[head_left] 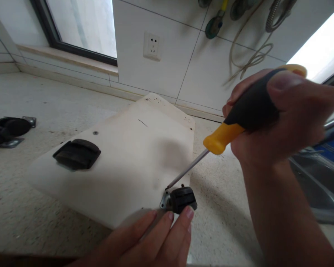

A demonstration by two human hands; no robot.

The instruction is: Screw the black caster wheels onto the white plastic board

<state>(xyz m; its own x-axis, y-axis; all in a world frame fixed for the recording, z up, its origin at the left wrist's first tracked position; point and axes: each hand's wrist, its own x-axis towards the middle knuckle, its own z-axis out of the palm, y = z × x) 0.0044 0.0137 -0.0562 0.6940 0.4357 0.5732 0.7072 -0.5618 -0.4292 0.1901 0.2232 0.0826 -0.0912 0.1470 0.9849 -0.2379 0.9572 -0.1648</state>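
My right hand (284,115) is wrapped round the black and yellow handle of a screwdriver (224,139). Its shaft slants down to the left, with the tip at a small screw (167,188) on a caster's metal plate. This black caster wheel (182,199) sits at the near right corner of a white board (133,159). From below, the fingers of my left hand (158,237) press against the caster and the board's edge; the thumb is hidden. Another black caster (77,154) stands on the board's left part.
Two loose casters (12,128) lie on the speckled countertop (11,193) at the left. A sink (317,181) is at the right. Behind the board rises a tiled wall with a socket (153,46), a valve (213,26) and a looped cable (250,61).
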